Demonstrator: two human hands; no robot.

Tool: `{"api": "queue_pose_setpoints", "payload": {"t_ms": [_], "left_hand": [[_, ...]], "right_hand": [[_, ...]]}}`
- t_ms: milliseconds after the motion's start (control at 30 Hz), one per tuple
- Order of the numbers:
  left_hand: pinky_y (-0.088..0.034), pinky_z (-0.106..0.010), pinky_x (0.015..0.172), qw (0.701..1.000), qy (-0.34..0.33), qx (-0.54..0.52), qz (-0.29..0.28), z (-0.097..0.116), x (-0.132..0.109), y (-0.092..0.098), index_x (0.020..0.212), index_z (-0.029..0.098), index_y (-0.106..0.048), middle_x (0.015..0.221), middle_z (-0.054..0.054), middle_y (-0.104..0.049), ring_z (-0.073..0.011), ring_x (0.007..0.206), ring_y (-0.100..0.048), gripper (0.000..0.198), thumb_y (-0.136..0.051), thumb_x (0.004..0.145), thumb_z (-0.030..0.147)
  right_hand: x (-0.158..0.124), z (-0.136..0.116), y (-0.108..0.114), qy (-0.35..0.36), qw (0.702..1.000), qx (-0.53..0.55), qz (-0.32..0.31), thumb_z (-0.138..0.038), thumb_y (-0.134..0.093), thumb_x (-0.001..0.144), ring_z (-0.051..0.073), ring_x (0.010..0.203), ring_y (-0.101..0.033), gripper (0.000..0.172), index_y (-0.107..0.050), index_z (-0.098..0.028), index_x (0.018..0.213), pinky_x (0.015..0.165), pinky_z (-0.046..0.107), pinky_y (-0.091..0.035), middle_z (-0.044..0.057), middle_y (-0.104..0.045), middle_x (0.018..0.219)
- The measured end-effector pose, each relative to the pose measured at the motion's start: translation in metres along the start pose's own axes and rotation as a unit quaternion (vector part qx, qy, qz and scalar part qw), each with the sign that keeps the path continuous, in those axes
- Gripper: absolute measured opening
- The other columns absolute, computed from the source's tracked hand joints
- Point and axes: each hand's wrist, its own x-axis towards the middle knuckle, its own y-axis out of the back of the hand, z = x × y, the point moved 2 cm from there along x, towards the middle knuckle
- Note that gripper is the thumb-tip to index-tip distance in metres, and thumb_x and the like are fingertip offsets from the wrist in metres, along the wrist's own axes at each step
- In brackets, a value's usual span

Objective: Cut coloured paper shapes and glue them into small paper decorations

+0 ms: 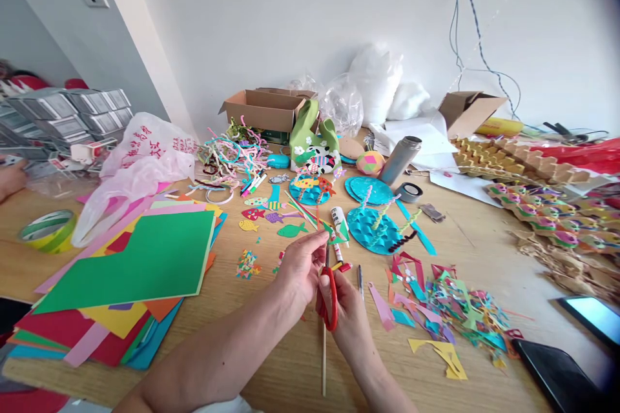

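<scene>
Red-handled scissors [332, 310] are gripped in my right hand [349, 316], blades pointing away from me. Just left of them, my left hand [300, 264] pinches a small piece of green paper [339, 234] near the blade tips. Part of that paper is hidden behind my fingers. Below my hands a thin wooden stick [323, 361] lies on the table. Beyond them are a white glue bottle [340, 222], a green paper fish [292, 230] and a yellow paper fish [248, 225]. A pen [360, 281] rests right of the scissors.
Coloured paper sheets [140, 258] are stacked at left, beside green-yellow tape [48, 232]. Paper scraps [460, 306] and a black phone [557, 368] lie at right. Blue plates [372, 232], a metal flask [401, 160] and a cardboard box [264, 110] stand farther back. Another person's hand [12, 177] shows at far left.
</scene>
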Motion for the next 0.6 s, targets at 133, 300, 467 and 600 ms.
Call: {"api": "queue_pose_setpoints", "payload": {"t_ms": [133, 300, 467, 600], "left_hand": [[-0.033, -0.018, 0.048, 1.0, -0.007, 0.015, -0.019, 0.001, -0.002, -0.001, 0.056, 0.013, -0.057, 0.056, 0.003, -0.053, -0.005, 0.051, -0.046, 0.032, -0.087, 0.048, 0.021], [-0.033, -0.017, 0.048, 0.999, -0.013, 0.022, -0.036, 0.002, -0.003, -0.001, 0.055, 0.013, -0.057, 0.055, 0.002, -0.054, -0.0047, 0.052, -0.046, 0.032, -0.087, 0.046, 0.022], [-0.031, -0.018, 0.046, 0.999, -0.005, 0.021, -0.03, 0.001, -0.004, -0.001, 0.056, 0.014, -0.057, 0.055, 0.002, -0.053, -0.005, 0.051, -0.046, 0.031, -0.086, 0.05, 0.022], [-0.033, -0.019, 0.047, 1.0, 0.004, 0.01, -0.007, 0.0, -0.003, 0.0, 0.059, 0.013, -0.058, 0.057, 0.002, -0.055, -0.0056, 0.051, -0.047, 0.029, -0.086, 0.051, 0.02]], "right_hand": [[0.001, 0.001, 0.002, 0.006, 1.0, 0.013, 0.011, -0.067, -0.058, 0.079, 0.008, 0.046, -0.032, 0.049, -0.047, -0.02, 0.072, 0.042, 0.021, -0.024, -0.007, -0.042, 0.052], [0.002, 0.001, 0.004, 0.001, 0.999, 0.042, 0.013, -0.068, -0.06, 0.076, 0.008, 0.044, -0.034, 0.05, -0.046, -0.02, 0.069, 0.042, 0.021, -0.024, -0.007, -0.041, 0.05], [0.0, -0.007, 0.002, -0.003, 0.999, 0.036, 0.013, -0.068, -0.059, 0.077, 0.008, 0.044, -0.035, 0.05, -0.048, -0.02, 0.07, 0.042, 0.021, -0.026, -0.007, -0.042, 0.05], [-0.003, -0.016, 0.0, 0.0, 1.0, 0.03, 0.008, -0.068, -0.057, 0.079, 0.008, 0.046, -0.036, 0.05, -0.046, -0.02, 0.069, 0.043, 0.021, -0.029, -0.006, -0.044, 0.052]]}}
